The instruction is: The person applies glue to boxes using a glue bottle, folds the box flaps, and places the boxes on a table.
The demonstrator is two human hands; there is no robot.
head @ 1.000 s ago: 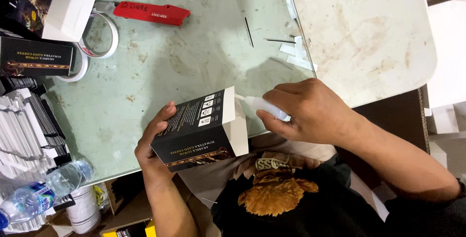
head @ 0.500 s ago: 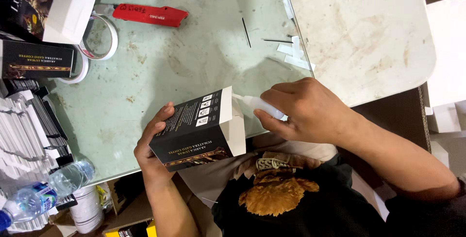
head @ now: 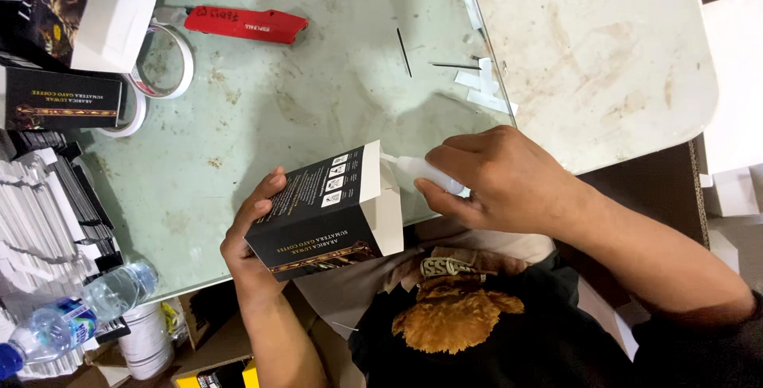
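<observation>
I've got the box (head: 322, 213) gripped in my left hand (head: 253, 233) at 6 o'clock of the glass table (head: 318, 102), tilted, open white flap (head: 381, 197) toward 3. Right hand (head: 501, 177) pinches a small white glue bottle (head: 421, 172), nozzle touching the flap. I judge this the gluing step; next wants a steady bead along the flap, then pressing it shut. Red cutter (head: 246, 24) lies at 12, tape rolls (head: 163, 70) at 10
</observation>
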